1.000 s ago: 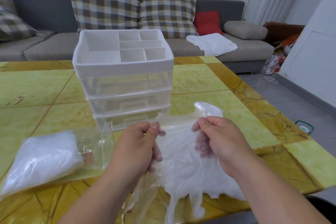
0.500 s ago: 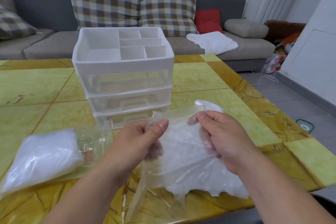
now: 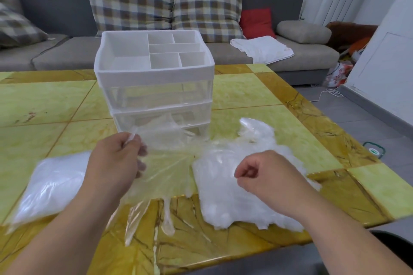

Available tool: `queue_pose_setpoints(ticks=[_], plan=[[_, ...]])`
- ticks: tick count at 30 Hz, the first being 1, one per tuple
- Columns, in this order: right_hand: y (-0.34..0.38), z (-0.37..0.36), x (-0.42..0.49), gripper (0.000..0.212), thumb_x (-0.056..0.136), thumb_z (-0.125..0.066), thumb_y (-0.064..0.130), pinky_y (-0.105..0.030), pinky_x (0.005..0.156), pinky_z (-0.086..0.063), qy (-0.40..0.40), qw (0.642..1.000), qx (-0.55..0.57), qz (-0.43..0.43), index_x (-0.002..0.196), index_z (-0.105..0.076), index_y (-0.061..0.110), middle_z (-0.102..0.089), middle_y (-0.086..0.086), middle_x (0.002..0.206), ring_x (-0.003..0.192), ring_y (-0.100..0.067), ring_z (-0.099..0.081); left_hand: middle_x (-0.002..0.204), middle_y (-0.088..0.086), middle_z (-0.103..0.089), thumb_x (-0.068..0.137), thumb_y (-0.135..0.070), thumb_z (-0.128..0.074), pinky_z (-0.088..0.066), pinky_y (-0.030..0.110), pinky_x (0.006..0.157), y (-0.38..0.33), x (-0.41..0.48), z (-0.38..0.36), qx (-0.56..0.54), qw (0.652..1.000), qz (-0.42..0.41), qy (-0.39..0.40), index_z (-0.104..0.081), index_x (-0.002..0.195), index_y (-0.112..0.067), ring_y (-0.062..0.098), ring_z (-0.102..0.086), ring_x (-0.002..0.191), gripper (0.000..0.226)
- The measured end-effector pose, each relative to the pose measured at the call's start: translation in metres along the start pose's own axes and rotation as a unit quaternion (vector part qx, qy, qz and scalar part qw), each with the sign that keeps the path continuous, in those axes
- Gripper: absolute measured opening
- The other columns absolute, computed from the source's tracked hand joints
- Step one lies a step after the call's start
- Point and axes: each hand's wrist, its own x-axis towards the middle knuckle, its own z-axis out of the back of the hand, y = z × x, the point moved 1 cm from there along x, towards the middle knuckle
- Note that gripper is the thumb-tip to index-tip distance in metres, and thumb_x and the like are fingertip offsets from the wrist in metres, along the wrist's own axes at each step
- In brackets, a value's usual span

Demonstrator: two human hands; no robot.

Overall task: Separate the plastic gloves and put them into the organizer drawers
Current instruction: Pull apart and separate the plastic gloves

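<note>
glove pinched taut in left hand, right hand curled empty above glove pile

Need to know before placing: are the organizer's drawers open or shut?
Shut. The drawers sit flush in the organizer, none pulled out; the bottom one is partly hidden behind a glove.

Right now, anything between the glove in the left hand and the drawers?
No object between. The left hand pinches the glove right in front of the organizer, but its drawers look shut, so one must open first.
</note>
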Motion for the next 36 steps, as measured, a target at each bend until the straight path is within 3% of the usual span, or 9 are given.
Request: queue_pose_setpoints(ticks=[3,8,11,16,19,23,27,32,36], plan=[[-0.011,-0.011,0.0,0.029,0.087,-0.066,0.02,-0.016,0.077,-0.047,0.04,0.992,-0.123,-0.011,0.112,-0.067,0.035,-0.058,0.018,0.099,0.089,-0.001,-0.058,0.072,0.012,-0.07,0.101,-0.02,-0.05,-0.054,0.043,0.064,-0.001,-0.005,0.001,0.01,1.0,0.0,-0.004,-0.066,0.076,-0.007,0.029,-0.062,0.058,0.032],[-0.007,-0.012,0.003,0.06,0.098,-0.053,0.018,-0.019,0.077,-0.04,0.053,0.99,-0.127,-0.003,0.151,-0.031,0.037,-0.046,0.009,0.129,0.102,-0.011,-0.053,0.055,0.017,-0.067,0.088,-0.012,-0.048,-0.048,0.041,0.061,-0.008,-0.014,0.008,0.005,0.999,-0.002,-0.04,-0.069,0.07,-0.005,0.035,-0.06,0.058,0.029],[-0.007,-0.011,0.008,0.058,0.098,-0.053,0.018,-0.02,0.077,-0.038,0.044,0.99,-0.132,0.002,0.15,-0.036,0.035,-0.051,0.009,0.129,0.104,-0.012,-0.054,0.049,0.019,-0.061,0.081,-0.005,-0.046,-0.038,0.035,0.052,-0.014,-0.014,0.014,-0.018,0.999,-0.003,-0.031,-0.063,0.053,-0.003,0.029,-0.047,0.044,0.033],[-0.001,-0.016,0.016,0.03,0.093,-0.062,0.018,-0.017,0.066,-0.041,0.018,0.994,-0.109,0.021,0.119,-0.064,0.034,-0.057,0.016,0.093,0.08,-0.003,-0.055,0.038,0.01,-0.048,0.085,0.004,-0.048,-0.029,0.025,0.041,-0.013,-0.014,0.01,0.063,0.99,-0.027,0.123,-0.049,0.048,0.002,0.02,-0.038,0.036,0.037],[0.003,-0.022,0.018,0.048,0.093,-0.054,0.006,-0.017,0.069,-0.042,0.036,0.993,-0.102,0.037,0.129,-0.057,0.039,-0.056,0.014,0.095,0.083,-0.005,-0.054,0.04,0.008,-0.053,0.087,-0.002,-0.051,-0.036,0.025,0.044,-0.004,-0.013,0.003,0.129,0.976,-0.05,0.169,-0.052,0.039,-0.011,0.017,-0.047,0.037,0.048],[0.006,-0.031,0.022,0.06,0.095,-0.047,0.001,-0.022,0.083,-0.046,0.038,0.99,-0.121,0.067,0.137,-0.052,0.044,-0.047,0.014,0.103,0.095,-0.009,-0.053,0.042,0.003,-0.056,0.089,-0.008,-0.054,-0.043,0.034,0.054,0.0,-0.01,-0.004,0.163,0.968,-0.062,0.181,-0.05,0.043,-0.015,0.019,-0.054,0.04,0.047],[0.005,-0.039,0.029,0.037,0.097,-0.052,0.015,-0.025,0.078,-0.045,0.006,0.985,-0.162,0.062,0.127,-0.059,0.036,-0.042,0.013,0.098,0.089,-0.014,-0.052,0.049,0.012,-0.063,0.085,-0.012,-0.058,-0.049,0.037,0.054,-0.003,-0.006,-0.005,0.164,0.963,-0.066,0.205,-0.065,0.055,-0.004,0.027,-0.065,0.048,0.032],[0.006,-0.048,0.029,0.048,0.098,-0.051,0.011,-0.025,0.073,-0.04,0.019,0.984,-0.156,0.087,0.136,-0.051,0.041,-0.041,0.012,0.098,0.085,-0.015,-0.051,0.056,0.02,-0.064,0.081,-0.004,-0.06,-0.046,0.028,0.045,-0.004,-0.005,-0.003,0.159,0.963,-0.064,0.21,-0.068,0.056,-0.003,0.026,-0.066,0.049,0.027],[0.008,-0.047,0.028,0.024,0.099,-0.052,0.018,-0.027,0.076,-0.047,-0.013,0.981,-0.174,0.084,0.111,-0.066,0.033,-0.043,0.012,0.093,0.086,-0.014,-0.054,0.052,0.013,-0.063,0.081,-0.002,-0.059,-0.046,0.029,0.045,-0.003,-0.003,0.001,0.158,0.967,-0.059,0.19,-0.067,0.057,-0.001,0.027,-0.067,0.049,0.025]])
